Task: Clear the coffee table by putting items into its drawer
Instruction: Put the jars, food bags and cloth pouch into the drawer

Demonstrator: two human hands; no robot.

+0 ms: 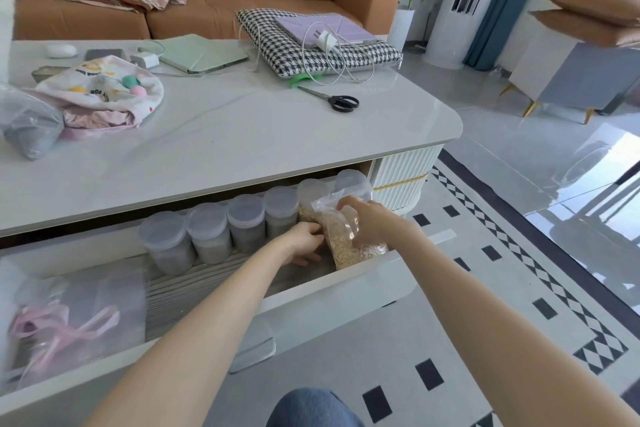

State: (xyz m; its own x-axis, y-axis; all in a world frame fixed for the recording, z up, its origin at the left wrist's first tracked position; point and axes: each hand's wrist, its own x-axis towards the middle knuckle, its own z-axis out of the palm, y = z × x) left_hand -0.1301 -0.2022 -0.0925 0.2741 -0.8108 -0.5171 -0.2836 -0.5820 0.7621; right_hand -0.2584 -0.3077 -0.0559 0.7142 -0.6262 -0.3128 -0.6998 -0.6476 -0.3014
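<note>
Both forearms reach from the bottom of the frame into the open white drawer [346, 291] below the white glossy coffee table top [242, 142], right of centre. The right hand [369, 218] comes down from above, its fingers curled over the upper right of a clear zip plastic bag of pale oat-like flakes [346, 239] and holding it firmly. The left hand [304, 241] lies knuckles up with curled fingers against the bag's left edge. Its fingertips are hidden, so it is unclear whether it pinches the bag or only touches it. The bag stands upright at the drawer's right end, just inside the front wall.

Six clear round plastic jars with lids [207, 229] stand in a row along the drawer's back. The bag partly hides the fifth, and the tabletop's edge shades the row. At lower left one frosted pouch [69, 308] holds blurred pink contents.

On the table lie one pair of black-handled scissors [341, 101], two folded tablet cases (one green [201, 54], one lilac [325, 28]), two white chargers [145, 60] and one printed drawstring bag [104, 87].
</note>
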